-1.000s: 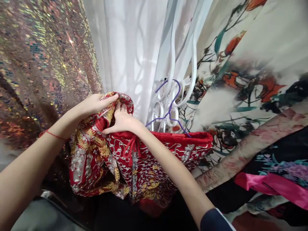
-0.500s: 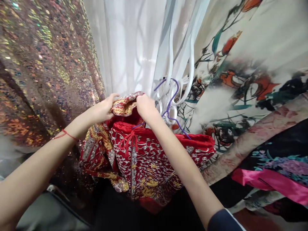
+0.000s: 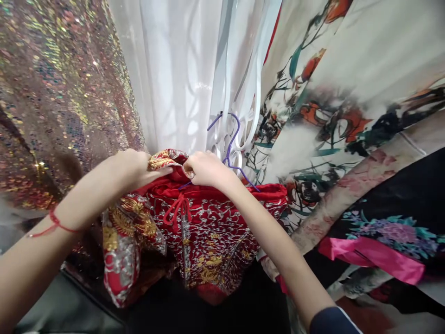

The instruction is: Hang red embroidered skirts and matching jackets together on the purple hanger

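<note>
A red garment with silver and gold embroidery (image 3: 121,227) hangs bunched on the left, its kind hard to make out in the folds. My left hand (image 3: 134,167) grips its gathered upper part, thumb laid along the cloth. My right hand (image 3: 208,169), closed, pinches the folded edge a short way to the right. Just below, a red embroidered skirt (image 3: 212,232) with a red waistband and a tied bow hangs on a purple hanger (image 3: 231,150). My right forearm crosses in front of the skirt, and the hanger's left arm is partly hidden by my right hand.
White curvy metalwork (image 3: 259,93) rises behind the hanger, before a white sheer curtain (image 3: 174,83). Sequinned fabric (image 3: 69,93) drapes on the left. Flower-printed cloth (image 3: 313,153) and a black garment with a pink sash (image 3: 375,260) hang on the right.
My right hand went from open on the cloth to gripping its edge, moving right. My left hand has closed on the bunched part. The view has shifted slightly, and the garment's left part hangs lower.
</note>
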The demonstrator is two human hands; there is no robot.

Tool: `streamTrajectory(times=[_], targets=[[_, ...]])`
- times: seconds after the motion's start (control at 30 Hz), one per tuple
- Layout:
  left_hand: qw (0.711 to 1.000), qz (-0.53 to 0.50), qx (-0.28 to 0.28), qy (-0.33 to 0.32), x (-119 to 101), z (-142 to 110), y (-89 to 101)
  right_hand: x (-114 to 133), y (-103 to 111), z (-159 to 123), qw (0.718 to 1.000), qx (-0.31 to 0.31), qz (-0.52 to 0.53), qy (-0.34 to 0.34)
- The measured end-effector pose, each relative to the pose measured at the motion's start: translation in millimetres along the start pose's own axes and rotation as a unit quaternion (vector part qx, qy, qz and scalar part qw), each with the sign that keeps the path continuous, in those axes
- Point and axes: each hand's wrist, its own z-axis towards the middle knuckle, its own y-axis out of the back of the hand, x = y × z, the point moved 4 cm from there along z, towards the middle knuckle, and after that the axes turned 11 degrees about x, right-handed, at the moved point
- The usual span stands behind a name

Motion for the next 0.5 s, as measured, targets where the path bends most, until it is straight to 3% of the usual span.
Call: streamTrajectory(times=[0.1, 0.23, 0.33, 0.5], targets=[[0.995, 0.088, 0.018, 0.034, -19, -4, -12.8, 0, -5, -2, 1.0, 0.002, -0.024, 0.018], [0.993, 0.042, -0.048, -0.102, -33, -5, -10.4, 3, -9, -8, 0.998, -0.061, -0.018, 0.015], [0.984, -0.017, -0.026, -0.173, -30, -6, -10.8, 5, -10, -17, 0.993, -0.12, -0.008, 0.022], [0.988, -0.049, -0.004, -0.149, -32, -11, -20.4, 4, -15, -28, 0.994, -0.107, -0.021, 0.019]])
